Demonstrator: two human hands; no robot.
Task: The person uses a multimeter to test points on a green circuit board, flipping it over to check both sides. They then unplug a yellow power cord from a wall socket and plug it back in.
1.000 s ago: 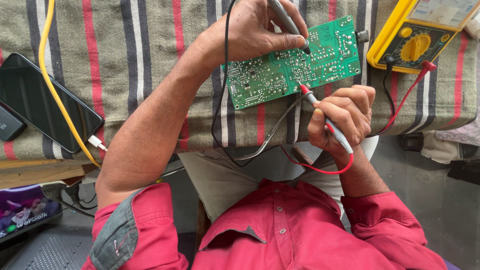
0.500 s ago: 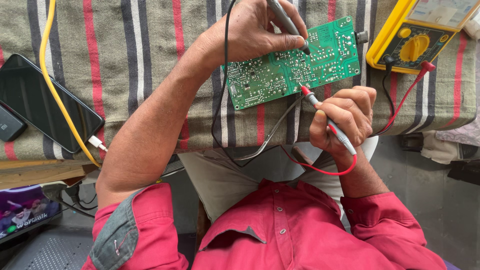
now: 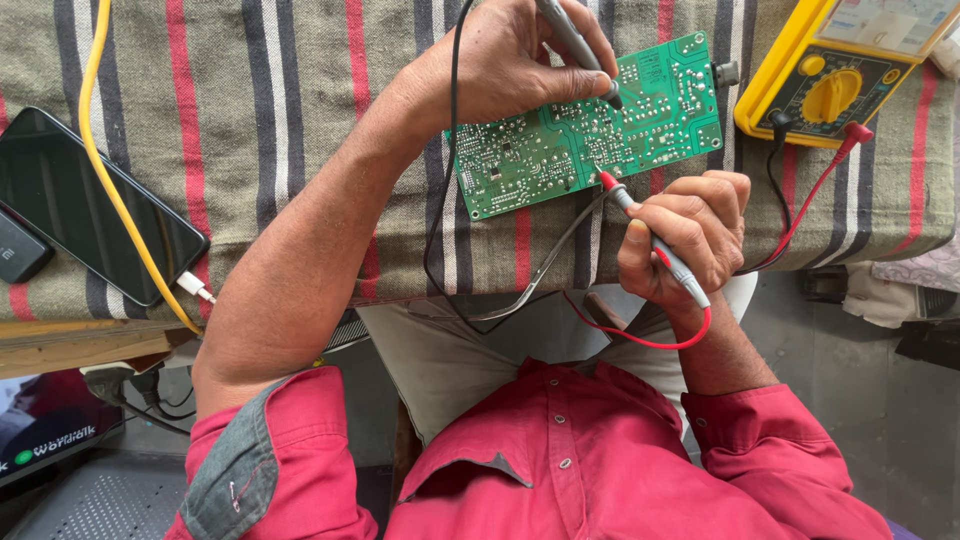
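A green circuit board (image 3: pixel 540 150) lies solder side up on a striped cloth (image 3: pixel 280 120). My left hand (image 3: pixel 505 60) grips a grey-black probe (image 3: pixel 577 45), its tip touching the board's upper middle. My right hand (image 3: pixel 690 235) holds a red-tipped probe (image 3: pixel 650 235) like a pen, with the tip set on the board's lower edge. A black lead (image 3: pixel 445 200) and a red lead (image 3: pixel 640 335) loop down over my lap. Both leads run to a yellow multimeter (image 3: pixel 830 80) at the upper right.
A dark phone (image 3: pixel 80 200) lies on the cloth at the left with a yellow cable (image 3: pixel 110 180) plugged into it. A second small dark device (image 3: pixel 18 250) sits at the left edge. The table's front edge runs just below the board.
The red probe's tip has shifted slightly along the board's lower edge. Both hands otherwise stay in place.
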